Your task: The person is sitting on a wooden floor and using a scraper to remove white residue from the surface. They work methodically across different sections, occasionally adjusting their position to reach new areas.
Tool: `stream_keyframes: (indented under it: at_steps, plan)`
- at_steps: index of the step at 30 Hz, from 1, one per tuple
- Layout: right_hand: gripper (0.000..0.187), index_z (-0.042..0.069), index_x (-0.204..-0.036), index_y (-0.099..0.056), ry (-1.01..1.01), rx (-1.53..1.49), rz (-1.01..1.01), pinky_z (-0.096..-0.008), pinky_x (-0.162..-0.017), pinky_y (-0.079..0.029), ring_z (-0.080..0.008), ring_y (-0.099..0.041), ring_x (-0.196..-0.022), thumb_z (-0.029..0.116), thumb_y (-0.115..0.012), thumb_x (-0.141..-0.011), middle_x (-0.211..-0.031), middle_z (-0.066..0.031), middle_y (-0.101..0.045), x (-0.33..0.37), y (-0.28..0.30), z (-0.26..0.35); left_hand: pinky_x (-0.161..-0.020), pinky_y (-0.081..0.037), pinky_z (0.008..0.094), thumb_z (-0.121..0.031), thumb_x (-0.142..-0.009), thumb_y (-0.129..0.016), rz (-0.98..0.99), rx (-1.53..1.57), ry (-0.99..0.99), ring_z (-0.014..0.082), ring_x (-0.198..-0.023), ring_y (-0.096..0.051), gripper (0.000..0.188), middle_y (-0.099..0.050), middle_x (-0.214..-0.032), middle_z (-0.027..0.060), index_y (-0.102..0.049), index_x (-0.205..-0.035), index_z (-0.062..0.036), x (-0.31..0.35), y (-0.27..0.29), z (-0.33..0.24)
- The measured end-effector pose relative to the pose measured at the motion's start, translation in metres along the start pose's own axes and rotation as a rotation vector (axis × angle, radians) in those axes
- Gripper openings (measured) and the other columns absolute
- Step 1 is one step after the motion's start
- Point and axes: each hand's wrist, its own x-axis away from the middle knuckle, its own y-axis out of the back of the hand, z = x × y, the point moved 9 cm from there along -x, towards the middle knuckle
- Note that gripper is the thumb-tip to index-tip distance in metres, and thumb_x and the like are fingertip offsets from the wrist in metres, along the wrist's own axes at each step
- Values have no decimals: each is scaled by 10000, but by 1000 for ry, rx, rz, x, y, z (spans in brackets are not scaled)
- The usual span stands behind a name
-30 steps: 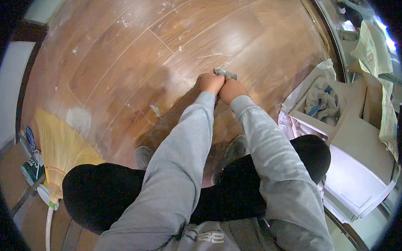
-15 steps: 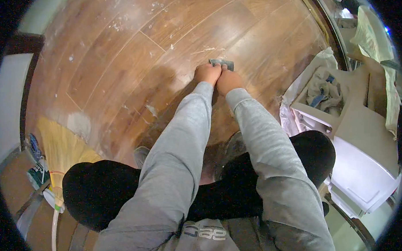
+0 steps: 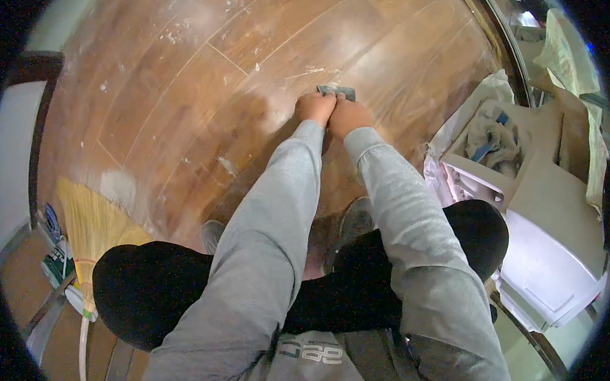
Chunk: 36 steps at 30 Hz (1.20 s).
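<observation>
A scraper with a flat grey blade (image 3: 336, 92) is pressed to the wood-look floor (image 3: 284, 28) ahead of me. My left hand (image 3: 315, 107) and my right hand (image 3: 350, 116) are side by side and touching, both closed on the scraper. Its handle is hidden under my fingers. Pale shavings (image 3: 314, 72) lie just beyond the blade, and white smears and specks mark the boards around it.
A straw broom (image 3: 96, 217) rests on the floor at my left. To the right stands a white plastic cabinet (image 3: 551, 266) with a crumpled cloth (image 3: 491, 140) in its hollow. A dark-framed door edge (image 3: 517, 70) runs along the far right.
Both hands and the scraper have barely shifted. The blade sits a touch closer to me along the floor marks, and the view has moved slightly.
</observation>
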Motion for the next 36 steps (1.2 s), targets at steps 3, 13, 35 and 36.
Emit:
stream_keyframes:
  at_steps: [3,13,35,36]
  plan:
    - [412,-30,-1274,-561,-24,30,24,-485,-879,-552,-421,-672,-1042,234,-379,-1014,-1135,-257,-684,8,-5,3,-882,-507,459,-495,-830,-571,28,-52,-26,410,-1023,-673,544,-709,-1068,245,-742,-1003,-9,1,1,4]
    - [451,-39,-1351,-509,-8,64,-1,-491,-858,-555,-413,-689,-991,227,-371,-1015,-1089,-244,-703,7,-7,8,-831,-541,408,-313,-800,-696,-153,69,34,352,-931,-714,352,-728,-942,252,-750,-887,23,-1,9,14]
    - [439,-9,-1323,-508,-186,-56,8,-497,-902,-535,-430,-669,-1052,243,-437,-970,-1124,-292,-677,36,-8,-13,-940,-494,442,-571,-842,-565,155,-93,-119,391,-1069,-661,586,-696,-1133,220,-752,-1043,-53,-4,-43,17]
    - [431,-10,-1308,-520,-149,-61,-4,-495,-906,-534,-432,-666,-1061,245,-439,-970,-1133,-294,-674,28,-1,-1,-945,-492,439,-581,-837,-567,160,-99,-179,385,-1080,-661,598,-693,-1154,216,-750,-1059,-56,-30,-42,24]
